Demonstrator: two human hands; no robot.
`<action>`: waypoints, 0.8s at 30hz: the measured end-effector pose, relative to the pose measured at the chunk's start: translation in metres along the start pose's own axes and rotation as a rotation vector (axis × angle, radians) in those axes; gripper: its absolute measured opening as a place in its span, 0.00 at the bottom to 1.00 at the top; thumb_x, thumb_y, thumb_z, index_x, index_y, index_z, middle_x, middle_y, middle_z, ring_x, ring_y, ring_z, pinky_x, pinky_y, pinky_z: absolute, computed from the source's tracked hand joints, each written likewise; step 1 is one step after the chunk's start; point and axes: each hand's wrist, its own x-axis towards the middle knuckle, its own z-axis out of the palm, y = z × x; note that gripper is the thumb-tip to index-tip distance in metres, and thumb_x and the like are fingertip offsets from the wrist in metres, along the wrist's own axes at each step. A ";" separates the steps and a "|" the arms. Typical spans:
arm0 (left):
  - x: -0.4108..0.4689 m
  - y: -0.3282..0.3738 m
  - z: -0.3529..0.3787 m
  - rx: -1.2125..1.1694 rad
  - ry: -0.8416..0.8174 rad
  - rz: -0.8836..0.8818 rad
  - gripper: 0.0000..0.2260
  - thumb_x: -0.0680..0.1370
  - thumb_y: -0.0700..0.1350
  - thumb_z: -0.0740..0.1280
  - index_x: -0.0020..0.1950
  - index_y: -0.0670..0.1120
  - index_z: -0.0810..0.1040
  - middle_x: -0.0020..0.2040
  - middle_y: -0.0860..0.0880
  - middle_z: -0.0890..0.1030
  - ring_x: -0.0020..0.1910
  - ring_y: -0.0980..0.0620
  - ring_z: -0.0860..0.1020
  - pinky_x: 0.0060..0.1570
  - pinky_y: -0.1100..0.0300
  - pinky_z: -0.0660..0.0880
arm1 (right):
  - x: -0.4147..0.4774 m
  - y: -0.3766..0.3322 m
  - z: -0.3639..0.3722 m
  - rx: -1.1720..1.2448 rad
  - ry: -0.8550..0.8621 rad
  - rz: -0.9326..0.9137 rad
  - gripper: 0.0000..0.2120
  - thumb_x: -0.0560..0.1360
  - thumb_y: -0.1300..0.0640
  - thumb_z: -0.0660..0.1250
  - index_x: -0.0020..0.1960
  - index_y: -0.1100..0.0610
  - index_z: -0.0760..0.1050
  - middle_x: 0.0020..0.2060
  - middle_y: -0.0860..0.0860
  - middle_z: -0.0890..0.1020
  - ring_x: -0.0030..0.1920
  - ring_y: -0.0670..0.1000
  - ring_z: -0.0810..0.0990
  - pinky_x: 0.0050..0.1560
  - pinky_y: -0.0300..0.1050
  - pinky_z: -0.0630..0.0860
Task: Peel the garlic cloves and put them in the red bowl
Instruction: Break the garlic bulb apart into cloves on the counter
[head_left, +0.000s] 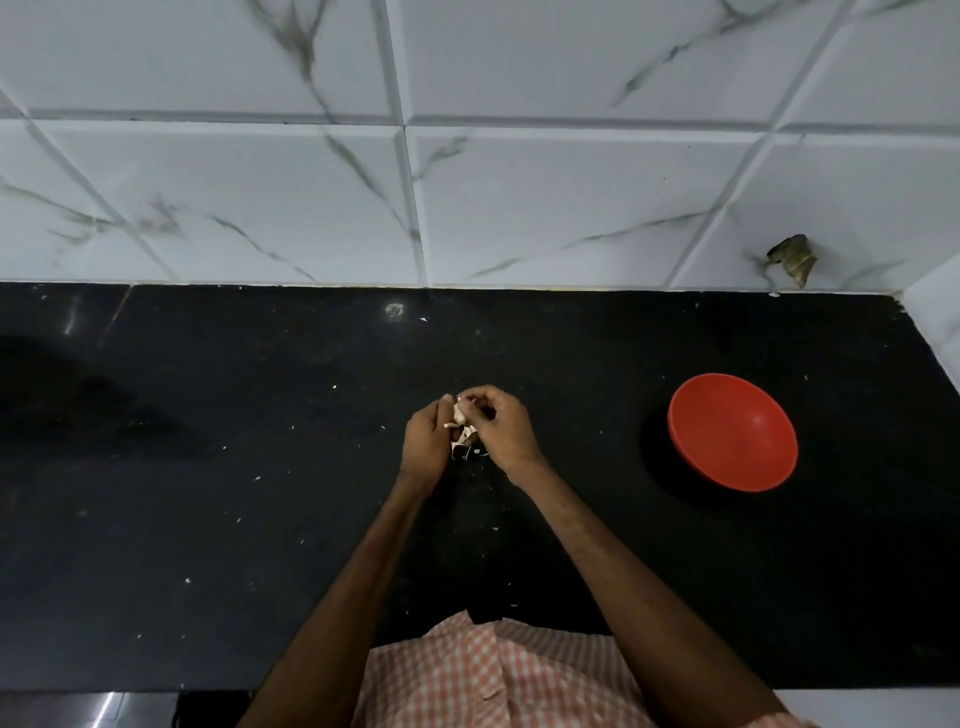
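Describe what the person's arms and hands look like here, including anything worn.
Both forearms are bare, with no sleeves showing. The left hand and right hand carry no gloves, and no watch or bangle shows; rings cannot be ruled out. The only clothing visible is a shirt checked orange and white.

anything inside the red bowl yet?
No. The red bowl looks empty; its whole interior shows and holds no cloves. The garlic is between the left hand and right hand, mostly covered by fingers.

garlic (461, 422) mostly hidden between left hand (427, 441) and right hand (501, 426), clove count unreadable. Both elbows cut off at bottom edge. Counter (208, 467) specks too small to identify.
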 end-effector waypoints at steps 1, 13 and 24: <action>0.000 0.000 0.002 -0.016 -0.004 -0.008 0.16 0.87 0.46 0.57 0.50 0.40 0.79 0.43 0.44 0.81 0.41 0.48 0.78 0.41 0.52 0.76 | -0.001 -0.002 0.001 0.030 0.025 0.027 0.09 0.79 0.56 0.70 0.58 0.57 0.80 0.49 0.47 0.83 0.50 0.44 0.82 0.46 0.33 0.79; -0.005 0.005 0.009 -0.187 -0.020 -0.059 0.07 0.87 0.47 0.56 0.54 0.47 0.71 0.52 0.45 0.79 0.50 0.49 0.78 0.52 0.48 0.77 | -0.001 -0.004 0.000 -0.124 0.032 -0.068 0.08 0.79 0.57 0.71 0.55 0.61 0.79 0.45 0.49 0.83 0.42 0.41 0.81 0.44 0.36 0.78; -0.009 0.007 0.012 0.046 0.011 -0.017 0.06 0.87 0.45 0.55 0.55 0.45 0.69 0.47 0.47 0.79 0.42 0.54 0.77 0.39 0.60 0.76 | 0.000 -0.001 0.002 -0.151 0.004 0.085 0.11 0.81 0.57 0.68 0.60 0.61 0.81 0.49 0.53 0.85 0.47 0.47 0.83 0.46 0.42 0.81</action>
